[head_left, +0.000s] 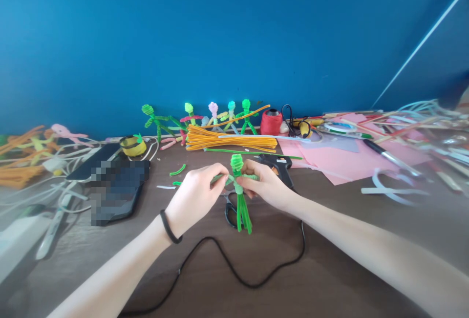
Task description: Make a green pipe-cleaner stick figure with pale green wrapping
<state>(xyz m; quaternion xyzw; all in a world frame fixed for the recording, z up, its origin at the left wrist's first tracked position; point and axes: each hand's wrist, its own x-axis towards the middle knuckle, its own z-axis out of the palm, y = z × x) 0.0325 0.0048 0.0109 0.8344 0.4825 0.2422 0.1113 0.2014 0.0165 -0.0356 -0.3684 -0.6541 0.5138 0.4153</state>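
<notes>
Between my hands, above the table, stands a green pipe cleaner figure with a coiled head on top and straight green legs hanging down. My left hand pinches the arm on its left side, thumb and fingertips together. On the other side my right hand grips the figure near its chest and right arm, fingers closed around it. Black-handled scissors lie on the table behind the figure's legs, partly hidden. Short green pipe cleaner offcuts lie to the left of my left hand.
A black glue gun lies behind my right hand; its cord loops across the front. Orange pipe cleaners lie in a bundle, with finished figures behind. Pink paper is right, a dark phone left.
</notes>
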